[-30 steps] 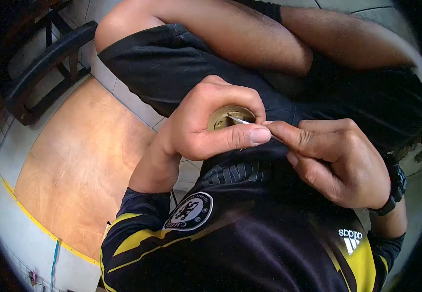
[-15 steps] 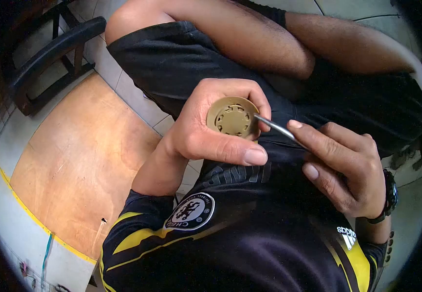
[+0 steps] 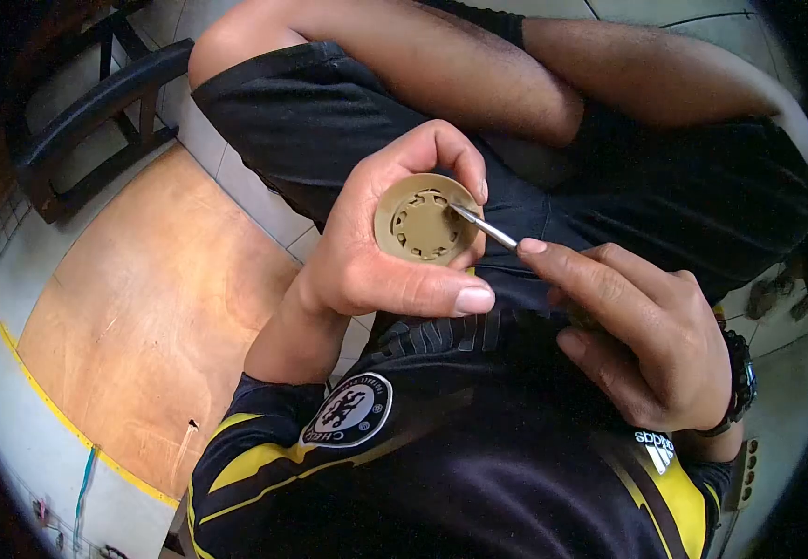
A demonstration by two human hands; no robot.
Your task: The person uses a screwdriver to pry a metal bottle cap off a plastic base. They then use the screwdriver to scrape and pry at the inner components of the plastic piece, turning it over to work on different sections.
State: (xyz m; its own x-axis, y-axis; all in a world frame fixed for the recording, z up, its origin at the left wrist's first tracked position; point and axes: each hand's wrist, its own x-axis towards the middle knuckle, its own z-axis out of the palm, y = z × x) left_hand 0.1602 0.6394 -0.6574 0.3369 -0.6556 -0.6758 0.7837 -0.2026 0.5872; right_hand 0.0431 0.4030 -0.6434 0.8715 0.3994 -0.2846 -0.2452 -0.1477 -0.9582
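Observation:
My left hand (image 3: 357,233) wraps round a small olive-brown cup-like part (image 3: 418,224), its open side facing up towards me. A ring of small slots runs round its inner floor. My right hand (image 3: 642,326) is closed on a slim tool with a silvery metal shaft (image 3: 493,229); the handle is mostly hidden in the palm, and its exact kind does not show. The index finger lies along the shaft. The tool's tapered tip is inside the cup's rim, over the right side of the slotted floor; whether it touches cannot be made out.
Crossed legs in black shorts (image 3: 329,121) lie beyond my hands. To the left are a wooden board (image 3: 143,317) with a yellow edge and a dark curved frame (image 3: 106,116). A power strip (image 3: 749,473) lies at the lower right on the tiled floor.
The tool tip has moved from the cup's right rim to inside it. My right hand has shifted left, and the left hand with the cup sits slightly further left and up.

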